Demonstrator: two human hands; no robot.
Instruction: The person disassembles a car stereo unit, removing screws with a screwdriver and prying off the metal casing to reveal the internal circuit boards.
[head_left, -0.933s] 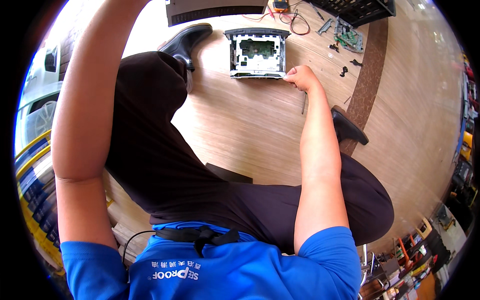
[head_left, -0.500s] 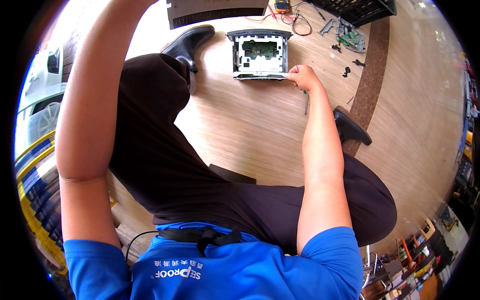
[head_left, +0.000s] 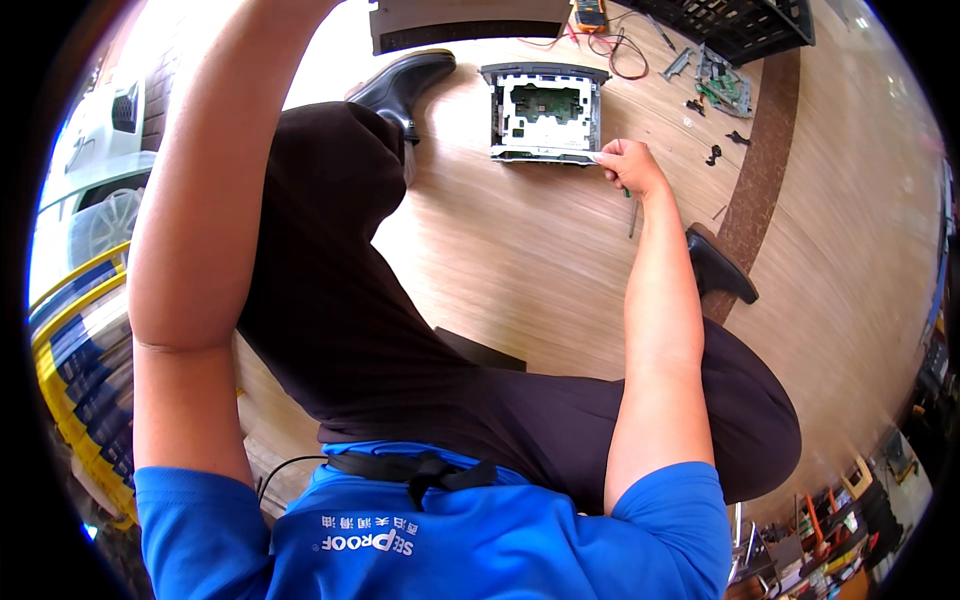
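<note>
An opened electronic unit (head_left: 546,137) with a pale metal frame, a green circuit board inside and a dark bar along its far side lies on the floor ahead of me. My right hand (head_left: 627,168) is closed, with thumb and fingers pinching the near right corner of that unit. Just below this hand, a thin screwdriver-like tool (head_left: 633,215) with a bit of green shows; whether the fingers touch it, I cannot tell. My left arm reaches up past the upper edge, so the left hand is out of sight. Near that arm is a grey panel (head_left: 470,22) with a dark slotted strip.
An orange multimeter (head_left: 590,14) with red and black leads (head_left: 630,55) lies beyond the unit. At the far right are a black crate (head_left: 740,25), loose circuit-board parts (head_left: 722,85) and small black clips (head_left: 713,155). A dark flat panel (head_left: 480,350) lies near my legs.
The whole view has shifted, so things appear farther right. My right hand keeps its pinch at the unit's corner, with little visible change.
</note>
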